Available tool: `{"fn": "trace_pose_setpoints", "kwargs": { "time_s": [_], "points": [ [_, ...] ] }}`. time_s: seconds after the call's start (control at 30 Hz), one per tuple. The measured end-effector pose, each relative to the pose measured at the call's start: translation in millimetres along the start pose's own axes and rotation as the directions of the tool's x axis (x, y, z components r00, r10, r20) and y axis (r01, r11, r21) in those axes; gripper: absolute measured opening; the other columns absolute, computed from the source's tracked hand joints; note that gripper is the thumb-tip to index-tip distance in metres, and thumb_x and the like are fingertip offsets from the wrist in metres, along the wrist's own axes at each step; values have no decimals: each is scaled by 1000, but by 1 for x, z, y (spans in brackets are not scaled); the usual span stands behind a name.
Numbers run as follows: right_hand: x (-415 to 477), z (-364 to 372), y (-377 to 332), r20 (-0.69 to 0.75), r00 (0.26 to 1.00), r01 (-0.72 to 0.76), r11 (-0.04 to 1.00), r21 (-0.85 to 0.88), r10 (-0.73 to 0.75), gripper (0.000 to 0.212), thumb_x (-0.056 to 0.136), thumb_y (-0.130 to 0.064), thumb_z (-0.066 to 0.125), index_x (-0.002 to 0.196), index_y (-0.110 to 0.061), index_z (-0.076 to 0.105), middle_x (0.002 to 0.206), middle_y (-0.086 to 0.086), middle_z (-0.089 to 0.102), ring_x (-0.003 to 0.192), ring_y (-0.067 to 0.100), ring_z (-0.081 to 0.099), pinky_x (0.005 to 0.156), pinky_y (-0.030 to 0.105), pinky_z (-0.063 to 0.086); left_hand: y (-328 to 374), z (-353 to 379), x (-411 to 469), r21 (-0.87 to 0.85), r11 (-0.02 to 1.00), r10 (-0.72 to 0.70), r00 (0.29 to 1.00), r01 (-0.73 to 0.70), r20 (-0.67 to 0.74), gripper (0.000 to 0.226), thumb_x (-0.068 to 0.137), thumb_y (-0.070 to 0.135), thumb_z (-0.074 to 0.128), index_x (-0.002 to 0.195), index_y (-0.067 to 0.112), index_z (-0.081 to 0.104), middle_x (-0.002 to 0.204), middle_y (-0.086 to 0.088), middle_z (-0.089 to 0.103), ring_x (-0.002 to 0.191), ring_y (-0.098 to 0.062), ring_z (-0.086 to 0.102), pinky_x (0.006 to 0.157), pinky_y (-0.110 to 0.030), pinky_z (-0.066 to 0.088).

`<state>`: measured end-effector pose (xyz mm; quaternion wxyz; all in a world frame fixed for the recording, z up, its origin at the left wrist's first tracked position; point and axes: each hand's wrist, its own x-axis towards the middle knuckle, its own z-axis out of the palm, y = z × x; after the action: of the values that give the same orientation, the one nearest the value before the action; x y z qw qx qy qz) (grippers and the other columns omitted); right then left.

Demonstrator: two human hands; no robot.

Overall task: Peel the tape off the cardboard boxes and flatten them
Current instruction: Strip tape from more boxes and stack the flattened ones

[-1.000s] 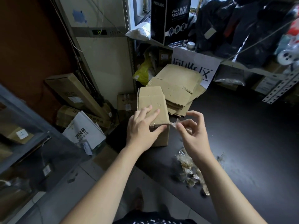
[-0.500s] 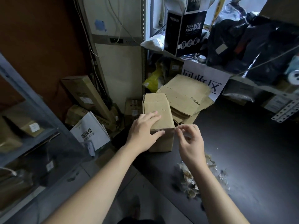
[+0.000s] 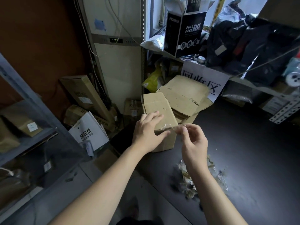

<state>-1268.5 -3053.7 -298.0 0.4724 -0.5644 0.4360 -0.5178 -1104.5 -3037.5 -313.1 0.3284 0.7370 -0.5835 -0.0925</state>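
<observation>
**Asker:** From the head view, where does the box lie from your hands?

**Me:** The box (image 3: 158, 105) stands on the near left part of the desk (image 3: 246, 153), straight ahead of me. My left hand (image 3: 146, 132) rests on it, with the fingers flat over the top and the thumb across the near face. It is pressing rather than gripping. That hand is the nearer one, since it is touching the cardboard.

**Asker:** And the other hand?

**Me:** My right hand (image 3: 194, 142) hangs just beside the box's near right corner, off the cardboard. Its thumb and fingertips are pinched on the free end of the tape (image 3: 169, 127). The two hands are apart, with the strip between them.

**Asker:** Which way does the box point?

**Me:** Its long axis runs away from me, toward the flattened boxes (image 3: 185, 95) stacked at its far right. I can't tell whether it touches that stack.

**Asker:** And the tape?

**Me:** It's clear film and hard to trace. It runs crosswise, from the box's near top edge rightward to my fingertips, roughly square to the box's length. The other end looks stuck near my left thumb.

**Asker:** So what does the pull turn on?

**Me:** I'd judge it goes rightward and away from the box, while the left hand pins the box down. The peeled scraps (image 3: 193, 181) lie on the desk nearer me, under my right forearm.
</observation>
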Motion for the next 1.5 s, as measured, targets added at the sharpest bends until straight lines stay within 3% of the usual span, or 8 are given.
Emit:
{"fn": "trace_pose_setpoints", "kwargs": {
  "time_s": [0.23, 0.4, 0.7, 0.87, 1.0, 1.17, 1.3, 1.5],
  "points": [
    [9, 10, 7, -54, 982, -182, 983, 27, 183, 48, 88, -18, 81, 123, -30, 50, 101, -3, 70, 89, 8, 70, 83, 30, 58, -10, -21, -3, 46, 997, 60, 991, -66, 116, 55, 94, 46, 66, 147, 40, 51, 160, 16, 35, 134, -11, 31, 113, -32, 23],
    [11, 15, 9, -88, 992, -104, 986, -132, 93, 11, 90, -16, 78, 94, -24, 73, 87, -9, 76, 82, 10, 72, 84, 41, 60, -14, -18, 1, 248, 956, 131, 984, -158, 124, 53, 96, 58, 55, 148, 49, 45, 157, 10, 38, 132, -16, 31, 104, -37, 23],
    [-9, 19, -19, 67, 997, 27, 1000, -4, -27, 10, 93, -5, 74, 95, -15, 73, 85, 1, 77, 76, 13, 70, 68, 23, 53, 2, -4, 19, 325, 945, 19, 998, -40, 66, 54, 94, 58, 52, 147, 45, 47, 143, 3, 46, 126, -20, 35, 95, -39, 26],
    [3, 8, -19, 34, 988, -152, 985, 84, 150, 29, 92, -12, 76, 117, -22, 64, 85, 2, 76, 65, 6, 58, 62, 20, 45, 6, -6, 30, 305, 951, 9, 991, -50, 135, 64, 88, 67, 59, 147, 48, 45, 138, 6, 39, 127, -18, 29, 102, -39, 25],
    [9, 5, -16, 42, 964, -265, 934, 238, 262, 27, 96, 6, 47, 117, -7, 57, 99, 9, 79, 66, 6, 65, 50, 17, 39, -15, -18, 19, 161, 981, 77, 979, -109, 190, 70, 84, 54, 67, 149, 48, 43, 145, 11, 37, 133, -15, 29, 107, -39, 23],
    [9, 10, -3, 79, 979, -204, 946, 253, 190, 25, 95, 18, 53, 102, -5, 56, 103, 14, 76, 99, 28, 71, 69, 18, 54, -27, -29, 14, 85, 986, 119, 960, -145, 255, 64, 89, 46, 67, 149, 46, 45, 156, 16, 32, 140, -12, 25, 114, -43, 20],
    [11, 16, 4, 119, 984, -160, 950, 269, 132, 41, 92, 22, 55, 91, -15, 38, 97, 13, 59, 96, 25, 63, 89, 29, 55, -28, -29, 9, 91, 984, 131, 968, -154, 216, 61, 91, 53, 68, 148, 46, 47, 153, 14, 37, 136, -11, 29, 110, -41, 25],
    [11, 22, 4, 140, 988, -80, 992, 95, 66, 29, 94, 7, 67, 109, -14, 56, 98, 7, 63, 95, 20, 71, 89, 29, 57, -27, -21, 4, 139, 980, 129, 988, -140, 90, 66, 82, 59, 73, 143, 43, 54, 142, 10, 47, 126, -14, 40, 96, -32, 25]
  ]
}}
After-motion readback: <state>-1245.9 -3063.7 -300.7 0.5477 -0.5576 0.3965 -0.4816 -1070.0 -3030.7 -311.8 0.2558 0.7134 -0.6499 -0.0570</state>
